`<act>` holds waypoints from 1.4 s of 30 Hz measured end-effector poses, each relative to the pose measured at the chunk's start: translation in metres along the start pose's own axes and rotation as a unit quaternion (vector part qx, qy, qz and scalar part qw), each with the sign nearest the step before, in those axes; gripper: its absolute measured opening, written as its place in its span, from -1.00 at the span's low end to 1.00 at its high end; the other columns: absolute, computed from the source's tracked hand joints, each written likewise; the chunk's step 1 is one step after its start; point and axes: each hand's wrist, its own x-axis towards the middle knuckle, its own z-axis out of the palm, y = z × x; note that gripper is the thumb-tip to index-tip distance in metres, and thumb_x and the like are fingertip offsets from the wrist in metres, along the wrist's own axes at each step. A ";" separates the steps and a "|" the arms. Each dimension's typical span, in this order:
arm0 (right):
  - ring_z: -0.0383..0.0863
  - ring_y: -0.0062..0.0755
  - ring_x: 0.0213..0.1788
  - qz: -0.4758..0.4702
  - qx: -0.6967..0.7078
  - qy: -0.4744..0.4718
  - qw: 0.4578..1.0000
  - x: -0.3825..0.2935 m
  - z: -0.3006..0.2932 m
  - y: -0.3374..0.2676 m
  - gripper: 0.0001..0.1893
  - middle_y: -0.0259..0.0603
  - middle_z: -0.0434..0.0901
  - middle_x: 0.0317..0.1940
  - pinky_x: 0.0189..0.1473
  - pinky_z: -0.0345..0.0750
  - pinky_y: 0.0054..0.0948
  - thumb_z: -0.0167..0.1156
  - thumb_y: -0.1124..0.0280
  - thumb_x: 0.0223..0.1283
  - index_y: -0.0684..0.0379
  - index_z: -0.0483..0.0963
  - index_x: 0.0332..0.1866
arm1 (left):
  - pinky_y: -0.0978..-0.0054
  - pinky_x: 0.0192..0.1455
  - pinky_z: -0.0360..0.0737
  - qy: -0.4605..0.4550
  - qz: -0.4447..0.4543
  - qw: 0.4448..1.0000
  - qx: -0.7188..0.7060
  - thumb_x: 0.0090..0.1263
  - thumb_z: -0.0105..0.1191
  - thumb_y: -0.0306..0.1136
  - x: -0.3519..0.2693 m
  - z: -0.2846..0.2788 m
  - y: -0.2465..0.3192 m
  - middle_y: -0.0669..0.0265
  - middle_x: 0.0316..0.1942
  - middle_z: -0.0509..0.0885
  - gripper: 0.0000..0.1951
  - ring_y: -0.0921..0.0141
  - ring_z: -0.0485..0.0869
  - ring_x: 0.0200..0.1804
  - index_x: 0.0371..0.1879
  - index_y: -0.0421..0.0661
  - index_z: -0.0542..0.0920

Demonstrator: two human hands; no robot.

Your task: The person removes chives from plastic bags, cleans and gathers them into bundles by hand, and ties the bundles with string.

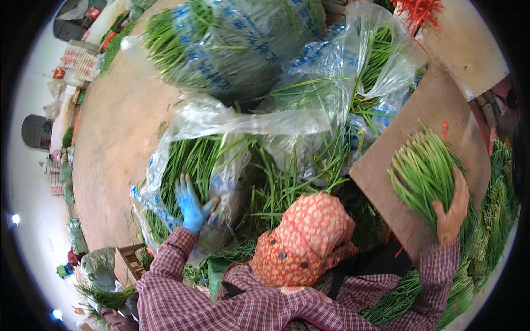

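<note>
My left hand (192, 207), in a blue glove, lies over long green leafy stalks (188, 165) in an opened clear plastic bag (198, 111). Its fingers are spread, and nothing is gripped in them. At the right, my bare right hand (453, 209) clasps a bunch of green stalks (422, 169) with pale ends. That bunch rests against a brown board (389, 190), its pale ends pointing away from me. Loose stalks (285, 182) lie between the bag and the board. Red patterned cloth (306, 240) covers my lap in front of my plaid sleeves.
Beyond the opened bag is a large wrapped bundle of stalks (248, 49), with another plastic bag of stalks (377, 53) beside it. Red ties (418, 12) hang at the top right. Tied bunches (497, 198) line the right edge. A cardboard box (128, 262) stands lower left.
</note>
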 end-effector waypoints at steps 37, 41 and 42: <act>0.14 0.00 0.40 0.181 -0.072 -0.437 0.878 0.092 -0.131 -0.067 -0.23 -0.08 0.09 0.42 0.35 0.24 0.06 0.31 0.28 0.15 0.04 0.12 0.45 | 0.26 0.31 0.37 -0.447 -0.339 0.634 -0.533 0.25 0.14 0.23 -0.118 -0.308 0.080 -0.08 0.30 0.40 -0.11 0.11 0.40 0.32 0.33 -0.32 0.29; 0.49 -0.06 0.18 0.164 0.063 -0.493 0.852 0.093 -0.174 -0.108 -0.40 0.04 0.50 0.13 0.25 0.42 -0.14 0.26 0.35 0.17 0.19 0.29 0.33 | 0.23 0.44 0.18 -0.429 -0.249 0.650 -0.575 0.24 0.07 0.31 -0.137 -0.326 0.084 -0.11 0.41 0.19 -0.04 0.07 0.21 0.44 0.41 -0.23 0.16; 0.52 -0.07 0.15 0.199 0.031 -0.534 0.821 0.078 -0.169 -0.101 -0.41 0.01 0.53 0.11 0.24 0.44 -0.14 0.23 0.35 0.20 0.16 0.28 0.34 | 0.21 0.45 0.17 -0.442 -0.198 0.669 -0.564 0.24 0.01 0.36 -0.122 -0.328 0.083 -0.11 0.42 0.16 -0.06 0.05 0.18 0.45 0.41 -0.18 0.20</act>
